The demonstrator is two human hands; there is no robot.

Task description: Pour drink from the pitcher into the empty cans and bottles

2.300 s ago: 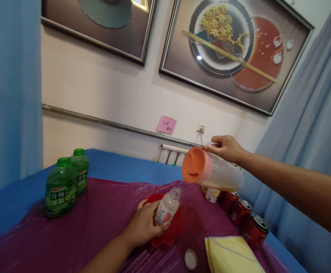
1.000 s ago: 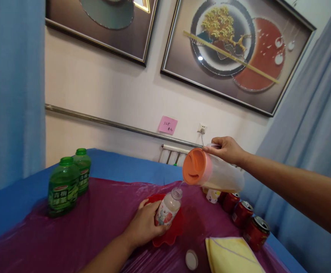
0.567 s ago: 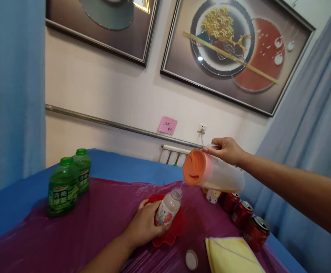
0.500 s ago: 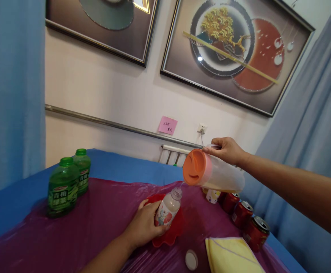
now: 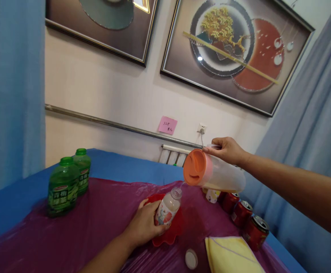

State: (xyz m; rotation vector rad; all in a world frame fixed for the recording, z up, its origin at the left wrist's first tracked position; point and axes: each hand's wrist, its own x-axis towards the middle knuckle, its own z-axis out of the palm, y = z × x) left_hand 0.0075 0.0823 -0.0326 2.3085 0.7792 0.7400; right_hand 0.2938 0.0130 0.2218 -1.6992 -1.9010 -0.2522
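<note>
My left hand [image 5: 144, 223] is wrapped round a small clear bottle [image 5: 169, 206] with a fruit-printed label, tilted slightly to the right over a scalloped red bowl [image 5: 175, 231]. Higher up, my right hand [image 5: 225, 149] grips the handle of a translucent pitcher [image 5: 225, 176] with an orange lid [image 5: 195, 167]. The pitcher lies almost level, its lid end just above the bottle's open mouth. A thin stream of liquid runs from the lid towards the bottle. Some yellowish liquid shows along the pitcher's lower side. A white cap [image 5: 191, 259] lies on the purple plastic sheet [image 5: 105, 220].
Two green bottles [image 5: 63, 189] stand at the left. Several red cans [image 5: 256, 232] line the right edge, with a patterned white cup [image 5: 212, 196] behind them. A folded yellow cloth [image 5: 234, 254] lies at the front right. A metal rail [image 5: 111, 123] crosses the wall behind.
Hardly anything differs. The pitcher has shifted very slightly to the right, and the stream still runs; the bottle and my left hand stay in place.
</note>
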